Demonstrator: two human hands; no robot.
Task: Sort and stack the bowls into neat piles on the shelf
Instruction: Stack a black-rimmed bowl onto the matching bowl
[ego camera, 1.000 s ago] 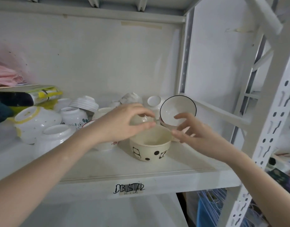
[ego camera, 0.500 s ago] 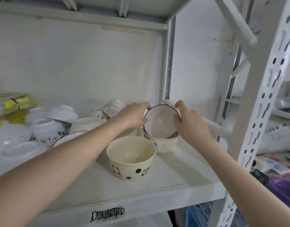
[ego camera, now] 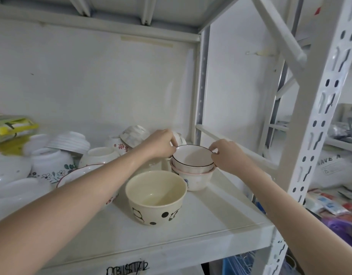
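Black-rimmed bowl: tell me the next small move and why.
Probably let go with both hands. The black-rimmed bowl already sits upright, nested in the pink-rimmed bowl, while the left hand and right hand pinch its rim on opposite sides.

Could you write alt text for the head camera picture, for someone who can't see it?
Two bare hands, left hand and right hand, hold the rim of a dark-rimmed white bowl nested upright in a pink-rimmed bowl on a white metal shelf. A cream bowl with black spots stands in front; more bowls crowd the left.
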